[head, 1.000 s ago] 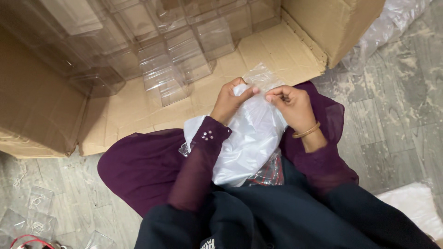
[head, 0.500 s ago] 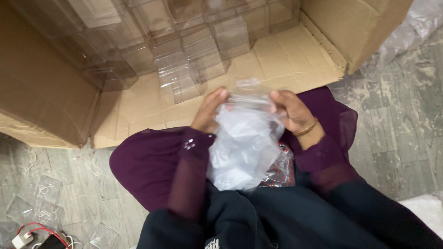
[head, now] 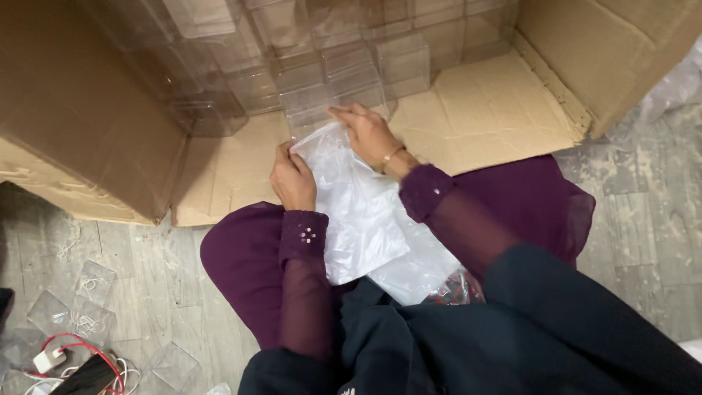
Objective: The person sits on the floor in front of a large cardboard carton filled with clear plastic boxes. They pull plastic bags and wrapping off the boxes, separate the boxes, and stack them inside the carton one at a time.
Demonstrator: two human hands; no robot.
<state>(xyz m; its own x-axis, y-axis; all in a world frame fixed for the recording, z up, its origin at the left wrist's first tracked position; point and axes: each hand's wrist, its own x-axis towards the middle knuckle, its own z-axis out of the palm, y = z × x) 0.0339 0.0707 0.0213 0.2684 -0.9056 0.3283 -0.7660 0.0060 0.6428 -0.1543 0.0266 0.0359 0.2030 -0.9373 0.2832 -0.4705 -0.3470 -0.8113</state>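
Left hand (head: 292,179) pinching edge of crinkled translucent white plastic bag (head: 358,212) on lap; right hand (head: 369,132) spread flat atop its upper end. Bag unfilled; clear square plastic boxes (head: 329,73) waiting in open brown cardboard carton (head: 482,110).

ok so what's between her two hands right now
In the head view, the top of a clear plastic bag spans the gap: the left hand grips its left edge, the right hand presses its upper edge. Nothing else lies between them.
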